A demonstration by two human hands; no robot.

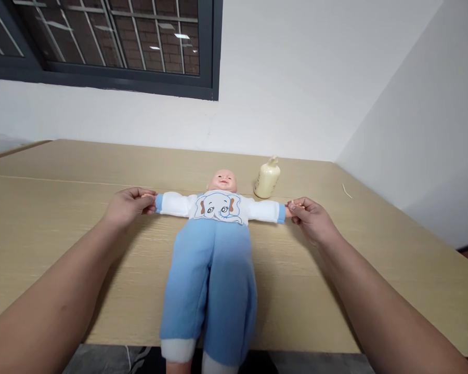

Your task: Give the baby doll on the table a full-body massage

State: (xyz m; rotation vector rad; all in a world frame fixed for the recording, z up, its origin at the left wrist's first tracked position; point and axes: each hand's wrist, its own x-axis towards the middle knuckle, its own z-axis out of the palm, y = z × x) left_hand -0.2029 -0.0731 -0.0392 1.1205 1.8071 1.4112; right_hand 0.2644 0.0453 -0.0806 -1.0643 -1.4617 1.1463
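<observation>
A soft-bodied baby doll [214, 244] with a bare plastic head, a white long-sleeved top printed with a blue elephant and light blue trousers lay on its back on the pale wood-grain table [62, 208]. Its head pointed toward the far wall, and its white-cuffed legs hung over the near edge of the table. Both doll arms were stretched straight out to the sides.

The left hand [128, 206] was closed around the end of the doll's arm on that side, fingers curled over the small plastic hand just past the blue cuff. The right hand [310, 217] pinched the doll's other small hand between thumb and fingertips, again just beyond the blue cuff. Both forearms reached in from the near corners of the view, well apart from each other.

A cream-coloured plastic pump bottle [267, 178] stood upright on the table near the doll's head, just behind the outstretched sleeve on the right. A dark-framed window [212, 52] sat high in the white wall behind.
</observation>
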